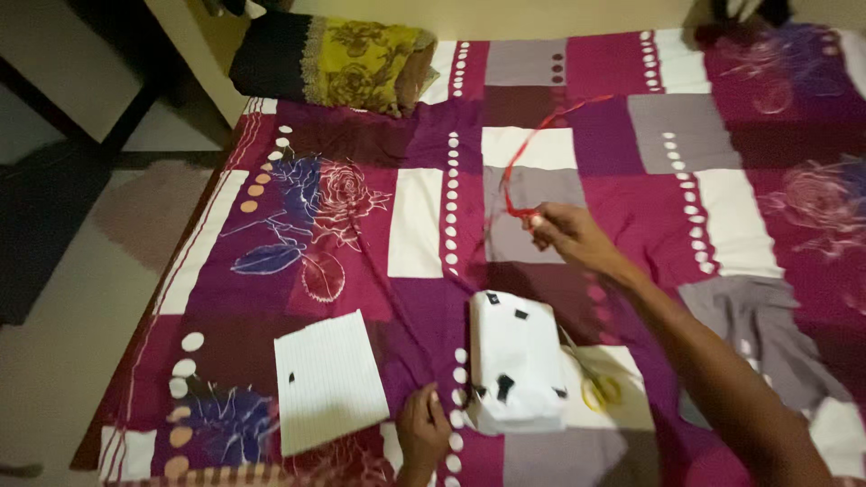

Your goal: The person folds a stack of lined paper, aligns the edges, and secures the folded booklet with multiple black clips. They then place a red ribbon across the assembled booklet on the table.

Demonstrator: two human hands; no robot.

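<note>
A white wrapped box (516,359) with small black tape pieces lies on a patchwork bedspread (631,180). My right hand (564,233) is stretched out beyond the box and pinches a thin red ribbon (528,153) that curls up and away across the bed. My left hand (424,431) rests on the bedspread just left of the box, fingers curled, holding nothing that I can see. Yellow-handled scissors (597,388) lie against the box's right side.
A white ribbed sheet of paper (327,381) lies to the left of the box. A dark and yellow patterned pillow (338,61) sits at the head of the bed. The bed's left edge drops to a pale floor (54,361).
</note>
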